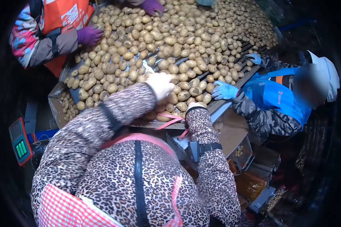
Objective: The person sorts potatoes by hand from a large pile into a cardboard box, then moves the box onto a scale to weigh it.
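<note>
Potatoes [183, 68] cover a sloping sorting table [231, 100]. My left hand [160, 84], pale and blurred, reaches over the potatoes near the table's middle, with its fingers too smeared to show whether they grip one. To its right, at the near edge, my right hand [196, 105] touches or lies close against potatoes. Most of its fingers are hidden, so its hold is unclear. A pink ribbon [170, 120] hangs at the edge between my arms. Both leopard-print sleeves come in from below.
A co-worker's blue-gloved hand [224, 90] is close to my right hand. Another person's purple-gloved hands are at the upper left [90, 35] and top [152, 6]. Left of the table are a cardboard box [56, 108] of potatoes and a digital display [21, 142]. Cartons stand lower right.
</note>
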Demonstrator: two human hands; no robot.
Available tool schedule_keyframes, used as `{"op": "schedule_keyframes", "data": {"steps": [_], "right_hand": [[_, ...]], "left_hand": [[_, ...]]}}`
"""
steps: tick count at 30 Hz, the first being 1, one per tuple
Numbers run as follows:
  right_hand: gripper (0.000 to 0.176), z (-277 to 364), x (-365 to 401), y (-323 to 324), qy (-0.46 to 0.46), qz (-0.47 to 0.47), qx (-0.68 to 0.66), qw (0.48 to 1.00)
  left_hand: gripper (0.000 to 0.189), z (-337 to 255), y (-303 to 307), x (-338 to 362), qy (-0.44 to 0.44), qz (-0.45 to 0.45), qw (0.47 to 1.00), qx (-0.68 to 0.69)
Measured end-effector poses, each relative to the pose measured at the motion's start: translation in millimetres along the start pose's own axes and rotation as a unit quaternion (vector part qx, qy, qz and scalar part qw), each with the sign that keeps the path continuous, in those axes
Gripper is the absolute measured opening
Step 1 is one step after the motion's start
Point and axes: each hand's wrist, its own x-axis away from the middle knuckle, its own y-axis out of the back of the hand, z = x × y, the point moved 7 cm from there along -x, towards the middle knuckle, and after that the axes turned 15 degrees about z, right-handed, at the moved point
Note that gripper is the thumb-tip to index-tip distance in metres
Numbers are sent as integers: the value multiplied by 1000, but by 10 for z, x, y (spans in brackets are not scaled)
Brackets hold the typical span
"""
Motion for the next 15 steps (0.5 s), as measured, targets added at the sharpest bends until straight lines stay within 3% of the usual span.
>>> {"op": "schedule_keyframes", "data": {"steps": [1, 3, 5, 7, 9, 10, 14, 15], "right_hand": [[32, -61, 4, -4, 8, -39, -30, 999], [33, -166, -143, -133, -18, -10, -28, 999], [34, -219, -203, -168, -28, -2, -30, 999], [35, -219, -232, -140, -27, 7, -27, 999], [36, -231, -245, -95, -25, 11, -32, 999], [37, -236, -257, -79, -22, 13, -34, 999], [40, -268, -365, -15, -19, 22, -43, 999], [40, -262, -387, 3, -17, 26, -41, 999]], "left_hand": [[29, -2, -82, -266, 75, 55, 995, 33], [38, -7, -560, -675, 121, 236, 964, -12], [32, -146, -289, -644, 134, 230, 963, 36], [39, 46, -700, -939, 155, 341, 927, 34], [40, 29, -422, -858, 137, 398, 906, 42], [43, 37, -270, -773, 165, 383, 906, 69], [57, 15, -124, -669, 115, 304, 935, 142], [54, 324, -497, -686, 96, 230, 940, 232]]}}
